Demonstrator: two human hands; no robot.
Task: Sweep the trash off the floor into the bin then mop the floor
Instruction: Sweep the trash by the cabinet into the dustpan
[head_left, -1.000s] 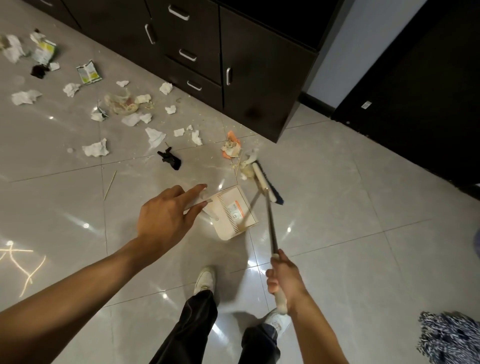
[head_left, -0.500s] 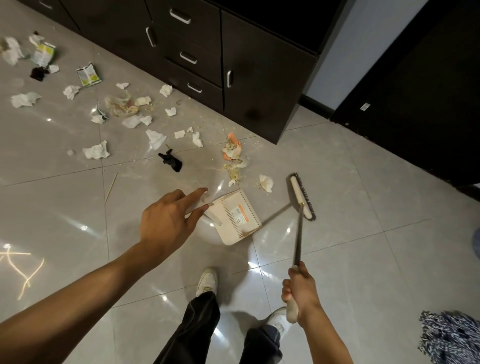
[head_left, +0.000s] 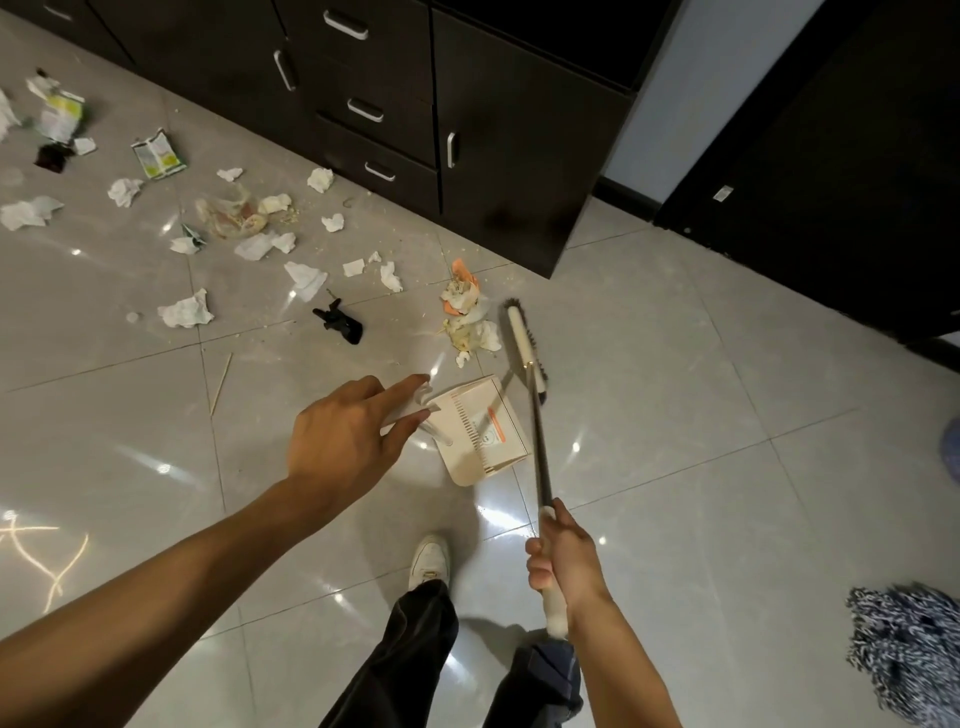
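A cream dustpan stands on the grey tile floor just ahead of my feet. My left hand reaches down to its pale handle and pinches the top with the fingertips; the thumb is hidden. My right hand grips the long broom handle. The broom head rests on the floor right beside a small pile of orange and white trash, just beyond the dustpan. Crumpled tissues, wrappers and a black scrap lie scattered to the left.
Dark cabinets with drawers line the far side, their corner close to the pile. A blue-and-white mop head lies at the lower right. A thin wooden stick lies on the floor. My white shoe is behind the dustpan.
The broom head swung out to the right, then back left against the trash pile, pushing a loose tissue into it. My left hand and the dustpan stayed put.
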